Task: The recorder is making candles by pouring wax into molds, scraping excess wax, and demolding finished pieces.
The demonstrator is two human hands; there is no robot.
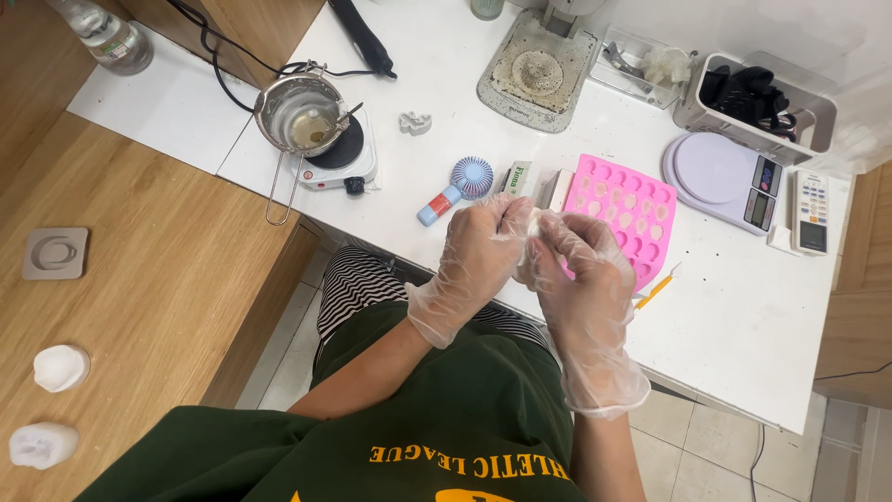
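Note:
Both my hands wear clear plastic gloves and meet over the front edge of the white table [743,325]. My left hand [478,246] and my right hand [581,265] pinch a small whitish lump [535,223] between their fingertips. Just behind them lies a pink silicone mould [632,209] with several round cavities, some filled with pale material. A small yellow-handled tool [658,290] rests beside the mould's near corner.
A metal pot [299,116] sits on a small electric hotplate [342,163] at the left. A blue hand fan [455,186], a lilac kitchen scale [720,177], a remote control [813,212], a crusted stand base [537,72] and a storage tray [757,98] stand behind. White moulded figures [60,367] lie on the wooden bench.

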